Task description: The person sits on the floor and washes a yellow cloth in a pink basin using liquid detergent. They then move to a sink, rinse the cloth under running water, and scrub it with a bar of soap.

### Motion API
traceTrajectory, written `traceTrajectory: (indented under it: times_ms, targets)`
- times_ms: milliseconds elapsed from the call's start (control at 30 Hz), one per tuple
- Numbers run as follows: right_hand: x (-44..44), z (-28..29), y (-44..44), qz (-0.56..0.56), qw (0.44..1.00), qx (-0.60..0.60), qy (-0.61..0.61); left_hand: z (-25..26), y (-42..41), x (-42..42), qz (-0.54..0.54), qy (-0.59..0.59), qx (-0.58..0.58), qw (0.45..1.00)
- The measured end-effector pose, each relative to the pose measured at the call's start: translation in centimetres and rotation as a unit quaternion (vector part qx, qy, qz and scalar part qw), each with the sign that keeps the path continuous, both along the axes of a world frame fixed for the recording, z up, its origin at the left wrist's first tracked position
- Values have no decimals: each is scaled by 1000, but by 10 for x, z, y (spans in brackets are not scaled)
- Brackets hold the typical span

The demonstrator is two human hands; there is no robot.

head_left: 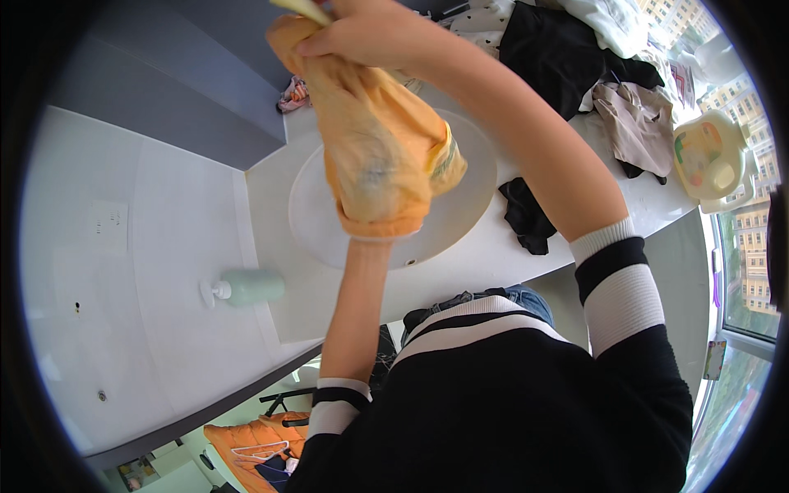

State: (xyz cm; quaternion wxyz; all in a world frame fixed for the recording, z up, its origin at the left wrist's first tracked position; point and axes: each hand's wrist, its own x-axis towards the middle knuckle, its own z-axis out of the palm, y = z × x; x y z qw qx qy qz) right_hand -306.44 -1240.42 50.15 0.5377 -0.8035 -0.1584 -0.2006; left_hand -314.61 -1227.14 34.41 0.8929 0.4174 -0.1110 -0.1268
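An orange cloth garment (pixel 376 135), wet-looking and darkened by a greyish stain, hangs over a white oval washbasin (pixel 468 215). My left forearm (pixel 357 296) goes up into the garment's lower opening; the left hand itself is hidden inside the cloth. At the top of the picture my right hand (pixel 363 34) closes around a pale yellow handle-like object (pixel 305 9), partly cut off by the frame's edge. The thumb side of this hand touches the upper part of the garment. A printed yellow patch (pixel 447 160) shows on the cloth's right side.
A pale green pump bottle (pixel 253 288) stands left of the basin. Black cloth (pixel 527 215) lies on the white counter (pixel 296 308) at right. Beyond are piled clothes (pixel 548 55) and a cream detergent jug (pixel 712 160) by the window. A dark grey panel (pixel 185 68) rises at upper left.
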Motion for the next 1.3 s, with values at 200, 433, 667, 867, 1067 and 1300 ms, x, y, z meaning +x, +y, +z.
traceTrajectory:
  times_ms: [200, 433, 667, 867, 1067, 1300]
  targets:
    - [4, -76, 2, -200, 964, -72, -163, 23, 5, 4, -126, 88, -196, 968]
    - [-114, -121, 51, -30, 954, -292, -61, 1, -11, -2, -103, 62, -109, 987]
    - [-98, -117, 41, -92, 923, -353, -125, 8, -5, 2, -112, 46, -87, 989]
    - [-58, -123, 7, -205, 968, -142, 31, -5, -11, -8, -116, 53, -59, 990]
    - [-70, -125, 15, -100, 944, -314, -10, -1, -15, 4, -137, 48, -69, 987]
    - [-55, -118, -5, -175, 959, -222, 14, -1, -15, 7, -125, 37, -47, 990]
